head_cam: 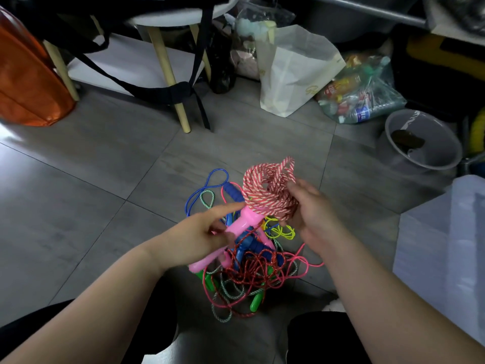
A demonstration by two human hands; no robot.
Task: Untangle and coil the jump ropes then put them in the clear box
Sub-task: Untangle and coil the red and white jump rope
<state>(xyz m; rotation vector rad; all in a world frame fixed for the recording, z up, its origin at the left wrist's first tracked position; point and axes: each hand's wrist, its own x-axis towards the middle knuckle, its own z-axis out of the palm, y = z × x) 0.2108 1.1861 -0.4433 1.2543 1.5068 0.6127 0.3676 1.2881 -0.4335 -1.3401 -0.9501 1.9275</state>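
Knees in black trousers (319, 334) poke in at the bottom edge, and both bare forearms reach out over a grey tiled floor (91, 185). Left hand (199, 232) has its fingers wrapped round a pair of pink handles (242, 225), index finger stretched out along the top one toward the rope. Right hand (312, 219) is gripping a bundle of red-and-white striped rope (265, 190), looped up into a rough coil that comes straight out of those pink handles, so it's all one rope held up between both hands. Right underneath on the floor sits the rest of the mess: a tangled pile of ropes (249, 279) with dark red sparkly cord, thin pink cord, yellow, a green-and-white twisted one, a blue loop sticking out the far side, plus blue handles (233, 193) and green handles (254, 302) buried in it. Honestly can't tell which cord goes to which handle. Clear box (433, 245) is off to the right, near the right forearm, and the striped rope isn't in it. Further back there's a grey bucket (422, 143), a white paper bag (294, 69), a plastic bag stuffed with bottles (362, 93), an orange bag (26, 82) on the left, and a stool with wooden legs (168, 61) with black straps (147, 88) hanging off it
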